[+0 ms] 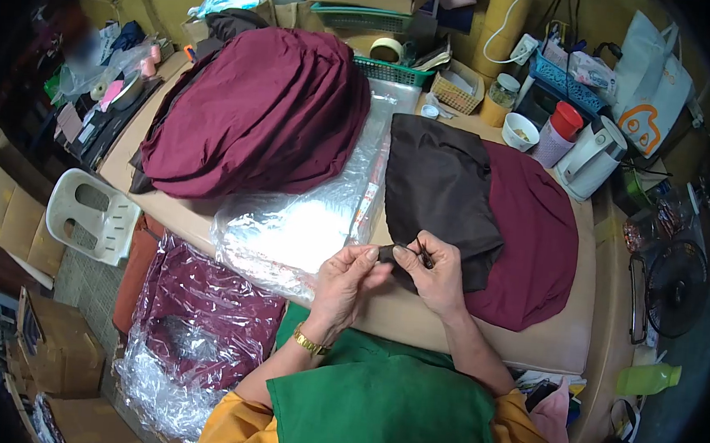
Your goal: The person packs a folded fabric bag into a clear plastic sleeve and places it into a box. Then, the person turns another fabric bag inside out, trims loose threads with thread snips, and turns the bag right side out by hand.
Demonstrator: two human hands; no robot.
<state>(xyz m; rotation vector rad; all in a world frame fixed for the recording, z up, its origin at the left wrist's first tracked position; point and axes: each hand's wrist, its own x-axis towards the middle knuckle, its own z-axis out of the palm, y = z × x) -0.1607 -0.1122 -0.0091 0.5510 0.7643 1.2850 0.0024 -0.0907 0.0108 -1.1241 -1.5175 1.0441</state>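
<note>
My left hand (348, 280) pinches the edge of a black cloth (437, 170) between thumb and fingertips. Close beside it, my right hand (436, 278) is closed on the same edge, its thumb and forefinger gripping the cloth. A small dark looped object (425, 256), perhaps thread snips, shows at the right fingers; its kind is hard to make out. The black cloth joins a maroon fabric piece (535, 242), which lies flat on the padded table to the right.
A large maroon fabric pile (264, 112) lies at the back left. Clear plastic bags (288, 229) cover the middle of the table (539, 350). A kettle (591, 160), a white bowl (520, 132) and baskets (392, 71) line the back. Plastic-wrapped maroon fabric (200, 318) sits below left, near a white stool (96, 216).
</note>
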